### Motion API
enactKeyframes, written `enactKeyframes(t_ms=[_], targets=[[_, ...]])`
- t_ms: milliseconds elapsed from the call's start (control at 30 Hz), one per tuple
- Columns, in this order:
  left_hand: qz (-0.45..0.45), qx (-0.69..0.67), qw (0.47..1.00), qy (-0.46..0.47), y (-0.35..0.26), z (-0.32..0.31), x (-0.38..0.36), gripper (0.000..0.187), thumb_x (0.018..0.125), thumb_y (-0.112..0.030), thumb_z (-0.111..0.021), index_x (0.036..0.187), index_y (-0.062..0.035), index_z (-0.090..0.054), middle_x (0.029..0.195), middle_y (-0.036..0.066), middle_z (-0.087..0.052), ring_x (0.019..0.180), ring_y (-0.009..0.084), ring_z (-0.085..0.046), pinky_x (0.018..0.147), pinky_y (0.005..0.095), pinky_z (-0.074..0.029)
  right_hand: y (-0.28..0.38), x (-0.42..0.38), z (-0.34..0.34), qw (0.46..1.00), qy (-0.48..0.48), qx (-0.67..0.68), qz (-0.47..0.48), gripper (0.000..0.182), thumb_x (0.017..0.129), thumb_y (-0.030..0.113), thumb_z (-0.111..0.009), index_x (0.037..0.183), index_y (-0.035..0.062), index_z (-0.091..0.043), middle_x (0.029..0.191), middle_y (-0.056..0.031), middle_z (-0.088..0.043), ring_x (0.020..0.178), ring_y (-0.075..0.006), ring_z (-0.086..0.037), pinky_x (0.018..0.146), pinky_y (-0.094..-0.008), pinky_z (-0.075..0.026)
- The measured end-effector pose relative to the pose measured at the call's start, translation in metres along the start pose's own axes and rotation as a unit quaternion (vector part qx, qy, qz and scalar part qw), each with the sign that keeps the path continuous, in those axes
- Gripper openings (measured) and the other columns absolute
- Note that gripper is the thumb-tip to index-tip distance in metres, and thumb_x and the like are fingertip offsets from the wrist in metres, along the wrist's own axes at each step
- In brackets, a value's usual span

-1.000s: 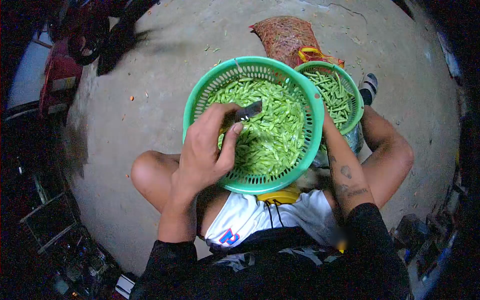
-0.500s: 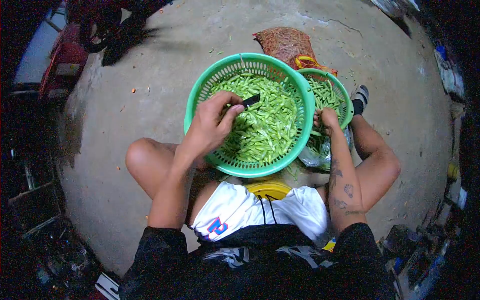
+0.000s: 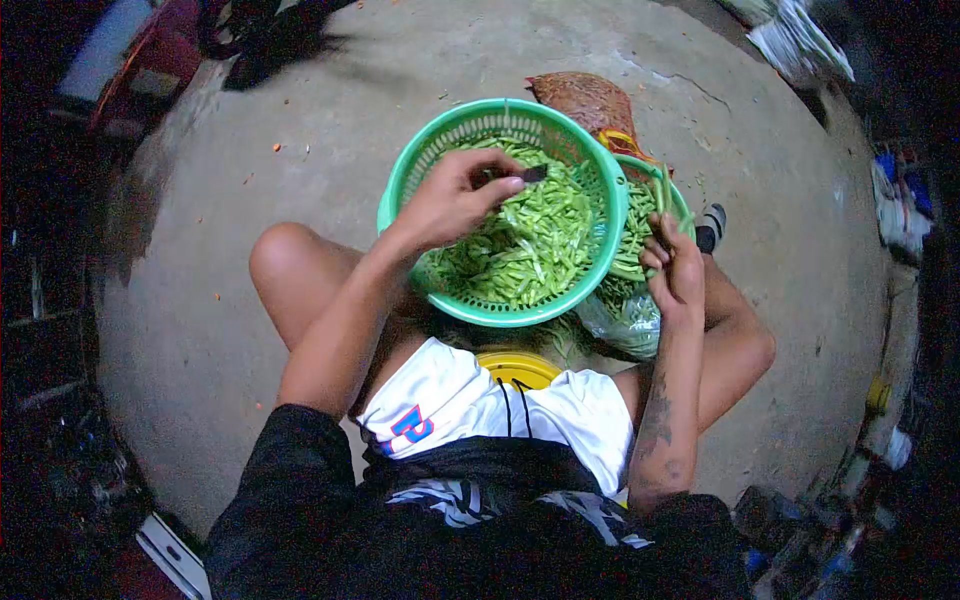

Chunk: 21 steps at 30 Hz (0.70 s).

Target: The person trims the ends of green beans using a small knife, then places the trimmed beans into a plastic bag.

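My left hand (image 3: 462,196) is closed on a small knife (image 3: 536,173) with a short dark blade, above the large green basket (image 3: 386,205). Cut green bean pieces (image 3: 545,235) fill much of that basket. To the right, my right hand (image 3: 678,268) is closed around a few long green beans (image 3: 662,188), which point up from the fingers. Just behind this hand stands a smaller green basket (image 3: 684,208) with whole beans (image 3: 630,238) in it. The large basket's rim covers part of the smaller one.
A reddish mesh sack (image 3: 585,98) with a yellow edge lies behind the baskets. Beneath the smaller basket is a clear plastic bag (image 3: 637,325). A yellow round seat (image 3: 520,368) shows between my legs. Dark clutter lines both sides of the concrete floor (image 3: 210,330).
My right hand has risen from the smaller basket, and long beans now stick up from it. The left hand with the knife has shifted slightly up and right. The whole view has tilted a little.
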<state>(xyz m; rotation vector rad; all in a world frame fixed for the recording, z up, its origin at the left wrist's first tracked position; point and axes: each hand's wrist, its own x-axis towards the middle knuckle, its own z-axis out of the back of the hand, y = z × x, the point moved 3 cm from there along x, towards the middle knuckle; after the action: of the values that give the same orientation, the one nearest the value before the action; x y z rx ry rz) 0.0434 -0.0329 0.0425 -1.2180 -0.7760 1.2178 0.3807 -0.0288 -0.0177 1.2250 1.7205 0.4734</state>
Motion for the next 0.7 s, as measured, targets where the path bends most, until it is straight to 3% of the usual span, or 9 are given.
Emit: enactKeyframes(t_ms=[167, 233, 300, 333, 467, 533, 600, 667, 700], targets=[[-0.029, -0.099, 0.994, 0.047, -0.009, -0.021, 0.001, 0.029, 0.093, -0.015, -0.073, 0.12, -0.003, -0.068, 0.1, 0.002, -0.069, 0.091, 0.0091, -0.063, 0.078, 0.0283, -0.053, -0.014, -0.053, -0.062, 0.999, 0.021, -0.033, 0.01, 0.021, 0.099, 0.018, -0.067, 0.115, 0.006, -0.061, 0.103, -0.0023, -0.066, 0.067, -0.0031, -0.047, 0.049, -0.0177, -0.033], [-0.046, -0.166, 0.983, 0.06, -0.01, -0.027, 0.001, 0.028, 0.092, -0.01, -0.072, 0.118, -0.0011, -0.068, 0.09, 0.002, -0.068, 0.08, 0.0089, -0.061, 0.07, 0.0267, -0.052, -0.022, -0.065, -0.078, 0.999, 0.009, -0.038, 0.013, 0.022, 0.095, 0.016, -0.072, 0.113, 0.005, -0.063, 0.094, -0.0014, -0.066, 0.068, -0.0028, -0.05, 0.048, -0.0165, -0.033], [-0.057, -0.152, 0.984, 0.072, -0.011, -0.025, 0.002, 0.031, 0.092, -0.011, -0.072, 0.12, -0.001, -0.067, 0.092, 0.003, -0.068, 0.081, 0.0101, -0.062, 0.07, 0.027, -0.052, -0.03, -0.066, -0.08, 0.987, -0.011, -0.148, 0.055, 0.025, 0.089, 0.014, -0.079, 0.107, 0.0028, -0.068, 0.087, -0.0014, -0.067, 0.07, -0.0052, -0.056, 0.054, -0.0182, -0.041], [-0.068, -0.154, 0.982, 0.085, -0.012, -0.026, 0.001, 0.032, 0.092, -0.011, -0.072, 0.121, -0.0013, -0.067, 0.092, 0.003, -0.068, 0.081, 0.0104, -0.062, 0.07, 0.0271, -0.053, -0.035, -0.06, -0.084, 0.978, -0.01, -0.162, 0.135, 0.026, 0.083, 0.012, -0.085, 0.102, 0.0009, -0.071, 0.085, -0.002, -0.069, 0.075, -0.009, -0.061, 0.067, -0.0223, -0.048], [-0.09, -0.137, 0.981, 0.104, -0.013, -0.027, -0.002, 0.033, 0.092, -0.012, -0.073, 0.123, -0.0027, -0.066, 0.098, 0.003, -0.068, 0.087, 0.0097, -0.061, 0.075, 0.0273, -0.052, -0.03, -0.077, -0.106, 0.945, -0.036, -0.289, 0.147, 0.028, 0.081, 0.013, -0.086, 0.101, -0.0008, -0.072, 0.093, -0.0048, -0.072, 0.082, -0.0128, -0.065, 0.08, -0.0263, -0.051], [-0.17, -0.103, 0.976, 0.086, -0.015, -0.027, 0.0, 0.03, 0.093, -0.013, -0.072, 0.121, -0.0033, -0.065, 0.104, 0.002, -0.068, 0.095, 0.0098, -0.061, 0.081, 0.0279, -0.051, -0.037, -0.07, -0.103, 0.953, -0.008, -0.271, 0.135, 0.028, 0.085, 0.015, -0.083, 0.103, -0.0011, -0.071, 0.093, -0.0052, -0.071, 0.075, -0.0104, -0.062, 0.073, -0.0243, -0.05], [-0.145, -0.125, 0.978, 0.089, -0.013, -0.023, -0.001, 0.029, 0.093, -0.013, -0.072, 0.12, -0.0037, -0.065, 0.104, 0.002, -0.068, 0.094, 0.0097, -0.061, 0.08, 0.0277, -0.051, -0.036, -0.067, -0.101, 0.96, 0.018, -0.252, 0.124, 0.028, 0.088, 0.017, -0.08, 0.105, -0.0014, -0.069, 0.093, -0.0057, -0.071, 0.069, -0.0081, -0.059, 0.066, -0.0223, -0.049], [-0.094, -0.151, 0.978, 0.105, -0.013, -0.017, -0.006, 0.028, 0.093, -0.013, -0.072, 0.119, -0.0047, -0.064, 0.102, 0.002, -0.067, 0.09, 0.0097, -0.06, 0.076, 0.0267, -0.051, -0.043, -0.07, -0.104, 0.978, 0.136, 0.045, -0.154, 0.024, 0.097, 0.02, -0.068, 0.109, -0.0013, -0.065, 0.092, -0.0065, -0.069, 0.056, -0.0031, -0.045, 0.049, -0.0185, -0.039], [-0.093, -0.151, 0.979, 0.104, -0.013, -0.016, -0.007, 0.028, 0.093, -0.013, -0.072, 0.119, -0.0047, -0.064, 0.102, 0.002, -0.067, 0.09, 0.0097, -0.06, 0.076, 0.0267, -0.051, -0.046, -0.068, -0.103, 0.977, 0.136, 0.045, -0.156, 0.024, 0.097, 0.02, -0.068, 0.109, -0.0013, -0.065, 0.092, -0.0065, -0.069, 0.056, -0.0031, -0.045, 0.049, -0.0185, -0.039]])
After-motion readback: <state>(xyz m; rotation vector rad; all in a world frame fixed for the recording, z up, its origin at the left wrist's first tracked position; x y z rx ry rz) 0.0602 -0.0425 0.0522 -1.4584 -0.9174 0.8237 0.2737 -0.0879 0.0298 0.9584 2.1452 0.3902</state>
